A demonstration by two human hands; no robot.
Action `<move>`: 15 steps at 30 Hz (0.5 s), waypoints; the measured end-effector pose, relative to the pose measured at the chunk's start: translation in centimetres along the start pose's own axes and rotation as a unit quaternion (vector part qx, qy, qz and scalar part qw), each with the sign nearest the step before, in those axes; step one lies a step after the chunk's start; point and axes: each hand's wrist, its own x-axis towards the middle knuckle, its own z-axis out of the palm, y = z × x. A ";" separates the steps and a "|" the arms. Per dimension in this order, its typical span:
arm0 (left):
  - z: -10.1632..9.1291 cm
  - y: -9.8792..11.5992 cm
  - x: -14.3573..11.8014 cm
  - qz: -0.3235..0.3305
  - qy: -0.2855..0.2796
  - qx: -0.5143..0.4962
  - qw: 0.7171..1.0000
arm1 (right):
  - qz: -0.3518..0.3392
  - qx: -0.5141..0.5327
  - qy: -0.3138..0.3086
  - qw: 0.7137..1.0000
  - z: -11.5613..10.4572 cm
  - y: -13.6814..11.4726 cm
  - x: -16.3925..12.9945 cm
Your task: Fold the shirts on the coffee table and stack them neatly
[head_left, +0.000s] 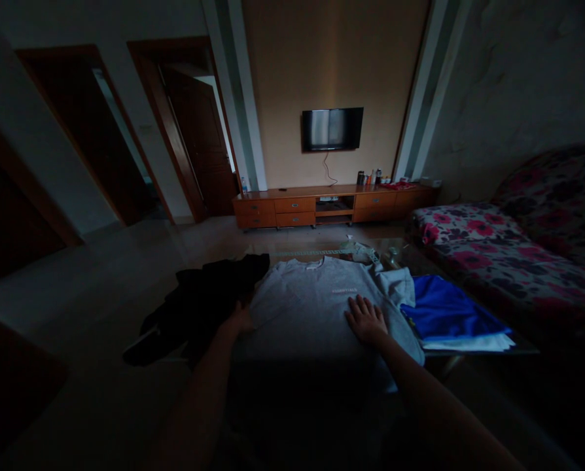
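Note:
A grey T-shirt [302, 307] with small light lettering on the chest lies spread out on a glass-topped table, its collar facing away from me. My right hand [366, 319] rests flat on the shirt just below the lettering, fingers spread. At the shirt's left edge, by the sleeve, is my left hand [242, 318]; its fingers are dim and partly hidden, so their grip does not show. Dark clothing [199, 301] lies in a heap left of the shirt. To the right sits a folded blue garment [454, 307] on top of something white.
Beyond the shirt, a clear plastic-looking item [364, 250] lies at the table's far side. A wooden TV cabinet [295, 219] stands along the wall under a television [332, 129]. A flowered sofa [508, 261] is on the right. An open door [199, 137] is at the left.

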 end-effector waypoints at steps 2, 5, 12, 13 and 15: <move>-0.2 1.1 0.3 -0.001 0.029 0.003 1.000 | -0.012 0.016 -0.014 1.000 -0.6 -0.1 0.3; 0.3 2.8 0.9 0.048 0.092 0.003 0.995 | -0.025 0.073 -0.007 0.997 -2.7 0.3 1.1; 3.7 2.2 2.4 0.094 0.080 -0.018 0.992 | 0.234 0.144 0.196 0.941 -7.1 6.0 3.3; 4.0 1.9 2.6 0.091 0.076 -0.019 0.993 | 0.280 0.154 0.206 0.925 -7.2 7.1 3.5; 4.4 1.5 2.9 0.090 0.077 -0.017 0.993 | 0.355 0.180 0.201 0.895 -6.9 9.4 3.8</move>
